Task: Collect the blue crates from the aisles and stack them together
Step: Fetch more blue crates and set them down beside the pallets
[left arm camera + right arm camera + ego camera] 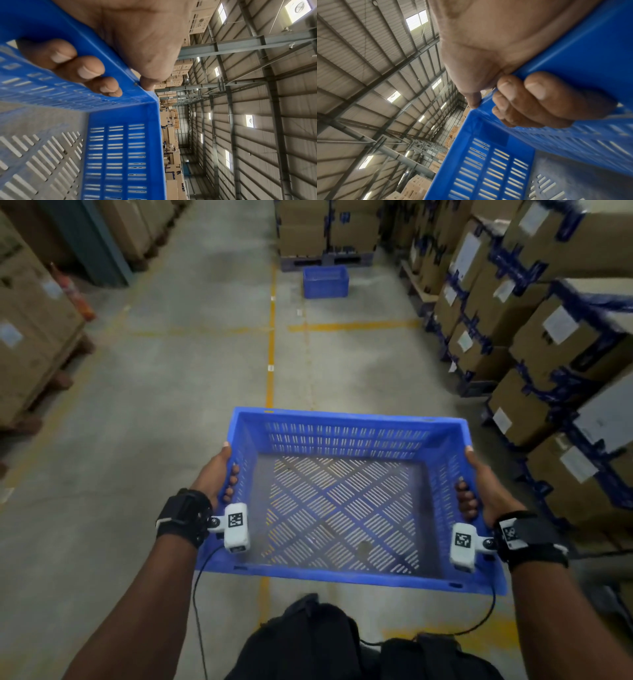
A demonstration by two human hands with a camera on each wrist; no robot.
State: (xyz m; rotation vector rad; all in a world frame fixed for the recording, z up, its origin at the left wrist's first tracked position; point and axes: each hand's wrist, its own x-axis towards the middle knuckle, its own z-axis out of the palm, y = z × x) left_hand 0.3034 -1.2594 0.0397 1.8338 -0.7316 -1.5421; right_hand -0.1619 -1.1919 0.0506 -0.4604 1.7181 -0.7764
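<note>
Two hands on one crate, a second straight ahead

Both hands carry the same load. Going left to right: the left hand (215, 474) grips the left short wall of the held crate (346, 575), thumb laid along the rim and fingers (80, 67) curled in through the handle slot; the crate's long axis runs across, from one grip to the other; the right hand (479, 491) grips the opposite wall the same way, its fingers (534, 100) hooked over the rim from inside. The crate looks empty and hangs clear of the floor (154, 412), roughly level.

The far crate (325, 282) sits on the floor well ahead of the grips, near a pallet of cartons (325, 231); it lies about midway between the hands, so neither is clearly nearer. Its long side appears to face the carrier, matching the held crate's orientation; stacking would likely need a straight walk forward and a lowering with little turning.
</note>
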